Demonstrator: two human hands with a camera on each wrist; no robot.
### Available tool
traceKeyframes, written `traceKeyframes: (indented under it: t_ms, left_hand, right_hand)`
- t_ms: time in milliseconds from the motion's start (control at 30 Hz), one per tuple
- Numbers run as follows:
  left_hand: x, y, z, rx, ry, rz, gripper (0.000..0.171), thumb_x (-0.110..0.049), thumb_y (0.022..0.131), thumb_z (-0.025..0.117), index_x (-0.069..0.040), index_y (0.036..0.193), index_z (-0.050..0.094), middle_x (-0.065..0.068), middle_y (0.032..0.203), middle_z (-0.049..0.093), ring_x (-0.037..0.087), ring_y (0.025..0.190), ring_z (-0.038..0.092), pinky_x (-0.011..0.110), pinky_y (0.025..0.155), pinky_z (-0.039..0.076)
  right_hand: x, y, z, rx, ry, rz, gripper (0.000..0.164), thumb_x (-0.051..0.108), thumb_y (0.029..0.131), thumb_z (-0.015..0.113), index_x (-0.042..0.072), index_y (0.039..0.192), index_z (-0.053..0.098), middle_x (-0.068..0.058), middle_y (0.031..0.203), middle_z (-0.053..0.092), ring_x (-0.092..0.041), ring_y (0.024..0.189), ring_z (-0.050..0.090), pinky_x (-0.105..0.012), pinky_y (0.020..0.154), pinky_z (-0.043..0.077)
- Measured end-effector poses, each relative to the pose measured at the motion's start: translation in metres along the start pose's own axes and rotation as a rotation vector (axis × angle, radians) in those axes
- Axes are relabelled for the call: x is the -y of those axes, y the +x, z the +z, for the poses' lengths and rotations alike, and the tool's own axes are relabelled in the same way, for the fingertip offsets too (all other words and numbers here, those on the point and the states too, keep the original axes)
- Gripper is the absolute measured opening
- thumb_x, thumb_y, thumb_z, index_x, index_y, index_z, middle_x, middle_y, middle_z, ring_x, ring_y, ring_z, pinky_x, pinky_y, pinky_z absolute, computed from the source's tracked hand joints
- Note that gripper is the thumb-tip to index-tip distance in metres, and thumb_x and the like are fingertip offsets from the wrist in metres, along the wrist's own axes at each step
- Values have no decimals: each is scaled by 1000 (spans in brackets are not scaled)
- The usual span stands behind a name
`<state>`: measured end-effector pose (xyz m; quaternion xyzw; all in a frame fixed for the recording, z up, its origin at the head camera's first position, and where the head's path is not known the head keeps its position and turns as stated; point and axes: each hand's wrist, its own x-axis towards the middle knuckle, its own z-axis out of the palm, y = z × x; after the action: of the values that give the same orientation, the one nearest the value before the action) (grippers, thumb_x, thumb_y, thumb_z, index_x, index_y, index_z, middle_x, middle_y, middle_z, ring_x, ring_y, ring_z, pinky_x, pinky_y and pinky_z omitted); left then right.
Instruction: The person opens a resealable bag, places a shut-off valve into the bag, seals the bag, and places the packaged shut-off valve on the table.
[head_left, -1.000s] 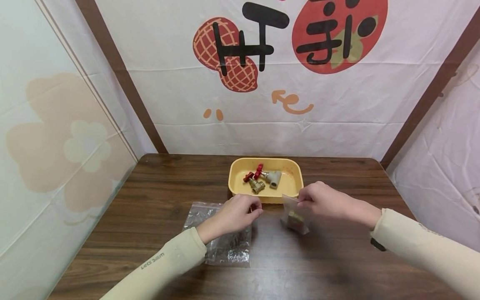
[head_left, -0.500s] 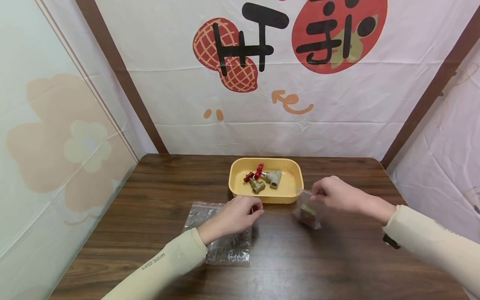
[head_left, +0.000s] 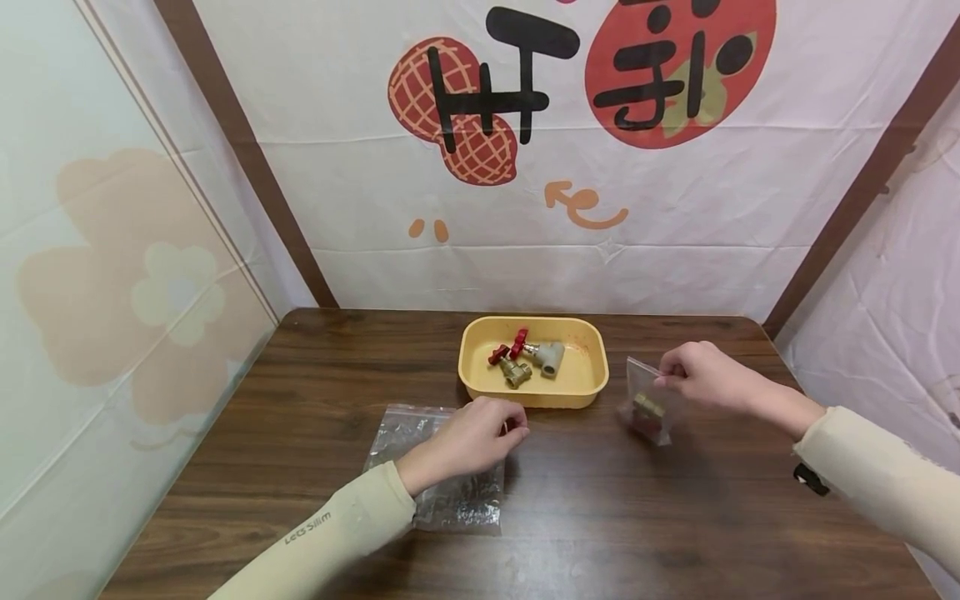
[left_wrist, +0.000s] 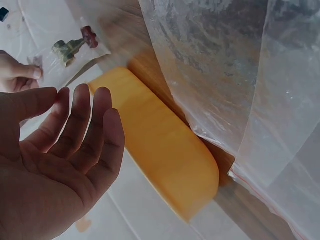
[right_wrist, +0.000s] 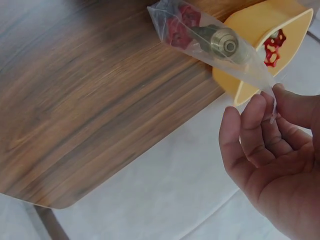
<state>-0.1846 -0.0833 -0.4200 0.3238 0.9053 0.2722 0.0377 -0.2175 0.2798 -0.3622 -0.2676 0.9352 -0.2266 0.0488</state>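
Note:
My right hand [head_left: 711,379] pinches the top edge of a small clear zip bag [head_left: 660,432], which hangs over the table right of the yellow tray [head_left: 534,400]. Inside that bag, a brass valve [right_wrist: 225,44] with a red handwheel [right_wrist: 184,26] shows in the right wrist view. Above a larger clear zip bag [head_left: 465,504] lying flat on the table hovers my left hand [head_left: 468,442], its fingers loosely bent with nothing between them, as the left wrist view confirms. In the tray lie a brass valve [head_left: 516,373] and a grey valve [head_left: 551,358], both with red handwheels.
The dark wood table [head_left: 322,375] ends at the back against a white printed cloth [head_left: 375,200]. Cloth panels also rise on the left and right sides. The tray stands near the table's back edge, between the two hands.
My right hand has moved right and slightly back, carrying the small bag from the tray's front right corner to a spot apart from it. The left hand has stayed almost still.

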Motion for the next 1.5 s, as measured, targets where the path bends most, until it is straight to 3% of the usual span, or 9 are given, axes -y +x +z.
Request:
traceKeyframes:
  t_ms: [333,600,1000,1500]
  left_hand:
    - [1,-3,2,1,-16,-8,9,-17,100,72,-17,92,74,-10,79,64,6,67,57,28,65,51]
    - [1,-4,1,-3,-3,-3,11,-18,100,72,-19,89,72,-10,78,63,6,67,57,28,65,51]
    - [4,-5,2,-7,-8,-7,12,-17,100,72,-20,87,72,-11,76,62,5,66,57,28,64,50]
    - [4,-6,1,-10,-2,-15,13,-18,100,72,-19,87,72,-11,76,63,6,68,58,28,64,50]
  right_hand:
    - [-24,-6,-11,-23,-19,85,17,5,98,72,9,81,72,5,67,59,-8,57,42,-26,53,36]
    - [-42,-6,-19,-58,-68,112,17,8,97,74,9,80,72,8,63,52,-9,54,42,-27,51,35]
    - [-59,-4,-27,-96,-140,130,20,10,98,73,6,79,71,7,66,58,-12,58,46,-31,56,39]
    - [-73,-3,-29,-79,-101,174,19,9,99,69,3,81,70,6,65,57,-15,59,48,-30,54,39]
